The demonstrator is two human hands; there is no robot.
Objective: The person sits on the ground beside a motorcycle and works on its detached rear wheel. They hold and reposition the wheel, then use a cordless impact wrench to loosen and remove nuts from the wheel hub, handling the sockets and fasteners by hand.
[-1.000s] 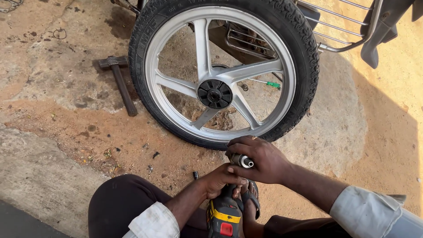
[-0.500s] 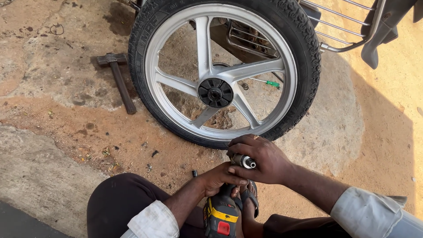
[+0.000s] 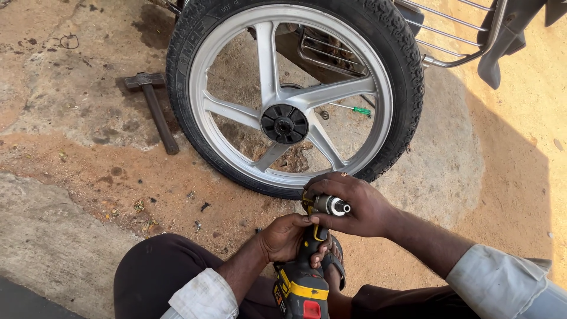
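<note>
A yellow and black cordless power tool (image 3: 302, 277) stands upright between my knees. My left hand (image 3: 288, 237) is wrapped around its handle. My right hand (image 3: 354, 204) grips the tool's head, with the silver chuck (image 3: 334, 205) poking out between its fingers. Just beyond my hands a motorcycle wheel (image 3: 295, 88) with a black tyre and silver spokes lies on the dirt ground, its black hub (image 3: 284, 124) facing up.
A hammer (image 3: 153, 106) lies on the ground left of the wheel. A green-handled screwdriver (image 3: 353, 109) shows through the spokes. A metal rack and grey vehicle parts (image 3: 472, 35) sit at the upper right. A concrete slab edge (image 3: 53, 236) runs along the lower left.
Both hands stay on the tool with barely any shift. The wheel and the hammer have not moved.
</note>
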